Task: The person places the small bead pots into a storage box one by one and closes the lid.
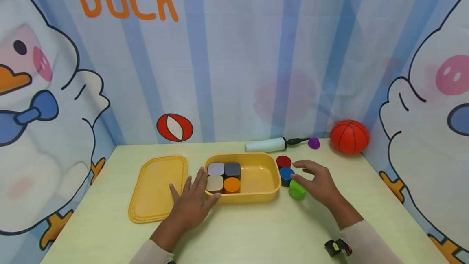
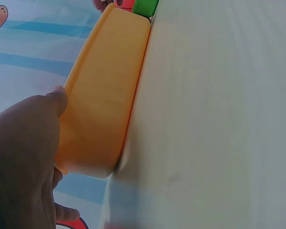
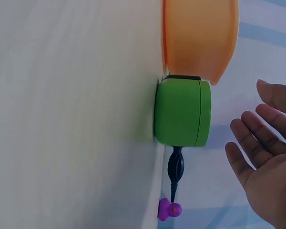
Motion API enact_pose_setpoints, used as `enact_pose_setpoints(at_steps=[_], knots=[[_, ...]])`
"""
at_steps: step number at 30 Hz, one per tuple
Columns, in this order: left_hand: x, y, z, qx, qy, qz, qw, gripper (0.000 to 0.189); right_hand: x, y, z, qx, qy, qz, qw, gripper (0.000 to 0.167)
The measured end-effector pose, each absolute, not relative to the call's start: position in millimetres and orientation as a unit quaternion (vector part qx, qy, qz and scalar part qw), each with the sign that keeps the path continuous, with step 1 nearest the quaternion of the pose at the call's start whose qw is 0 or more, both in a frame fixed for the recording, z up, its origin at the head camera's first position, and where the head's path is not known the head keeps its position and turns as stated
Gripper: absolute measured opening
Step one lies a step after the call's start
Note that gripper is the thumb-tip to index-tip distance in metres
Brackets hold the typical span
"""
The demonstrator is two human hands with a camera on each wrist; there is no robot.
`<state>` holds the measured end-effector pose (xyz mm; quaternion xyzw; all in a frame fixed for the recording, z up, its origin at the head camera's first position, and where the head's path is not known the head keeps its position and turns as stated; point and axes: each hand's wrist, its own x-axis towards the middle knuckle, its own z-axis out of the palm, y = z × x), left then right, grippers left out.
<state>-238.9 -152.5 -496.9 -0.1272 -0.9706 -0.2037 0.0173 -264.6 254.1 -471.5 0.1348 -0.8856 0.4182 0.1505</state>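
Observation:
A yellow-orange rectangular box (image 1: 256,199) stands on the table. In its left half sit several small lidded pots: light grey (image 1: 216,169), dark grey (image 1: 232,169), beige (image 1: 214,183) and orange (image 1: 232,184). My left hand (image 1: 190,207) rests against the box's left end, fingers extended and thumb by the near corner. Beside the right end stand a red pot (image 1: 283,161), a blue pot (image 1: 286,174) and a green pot (image 1: 297,190) in a row. Over these pots hovers my right hand (image 1: 316,182), its fingers loosely bent; the right wrist view shows it apart from the green pot (image 3: 181,112).
Left of the box lies a flat yellow lid (image 1: 157,190). Behind the box are a pale hand pump (image 1: 265,145) with a black nozzle and a small purple toy duck (image 1: 314,143). A red ball (image 1: 349,137) sits in the back right corner. Printed curtains enclose the table.

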Motion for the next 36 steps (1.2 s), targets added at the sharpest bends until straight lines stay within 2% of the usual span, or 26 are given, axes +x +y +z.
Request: enact_pose_setpoints(at_steps=[15, 28, 32, 36], knots=[[-239.8, -149.5, -485.5, -0.132, -0.980, -0.150, 0.019, 0.093, -257.5, 293.1, -475.7, 0.102, -0.892, 0.422, 0.122, 0.034], [-244.6, -138.8, -472.8, -0.109, -0.982, -0.153, -0.006, 0.095, -258.0, 298.6, -493.2, 0.093, -0.879, 0.465, -0.042, 0.061], [-244.9, -138.1, -475.1, -0.112, -0.980, -0.162, -0.003, 0.095, -258.4, 297.4, -497.1, 0.098, -0.875, 0.473, -0.047, 0.062], [-244.8, -139.4, -479.4, -0.115, -0.977, -0.177, -0.004, 0.095, -258.4, 298.5, -501.8, 0.103, -0.877, 0.468, -0.034, 0.056]])
